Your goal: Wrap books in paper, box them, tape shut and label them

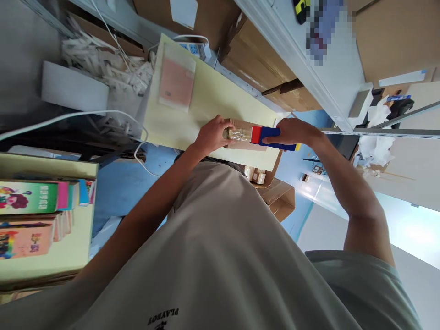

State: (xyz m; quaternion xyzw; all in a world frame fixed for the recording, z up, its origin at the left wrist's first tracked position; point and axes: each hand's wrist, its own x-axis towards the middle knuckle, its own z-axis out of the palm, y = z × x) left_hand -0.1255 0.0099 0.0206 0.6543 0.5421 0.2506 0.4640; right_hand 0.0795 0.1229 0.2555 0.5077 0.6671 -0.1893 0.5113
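Tape dispenser (273, 138), red and blue with a clear roll at its left end, lies across a small cardboard box (240, 137) on the pale yellow surface (213, 105). Its long axis runs left to right in the scene, and the two hands meet it from opposite ends. The right hand (292, 132) has its fingers wrapped around the blue handle, gripping it. The left hand (211, 136) rests on the left end of the box, fingers curled closed against the roll and the cardboard, pressing down. The roll sits just beside the left fingertips, so that hand is nearer the tape's free end, while the right hand is nearer the handle. A flat pink packet (176, 82) lies farther along the surface, well apart from both hands.
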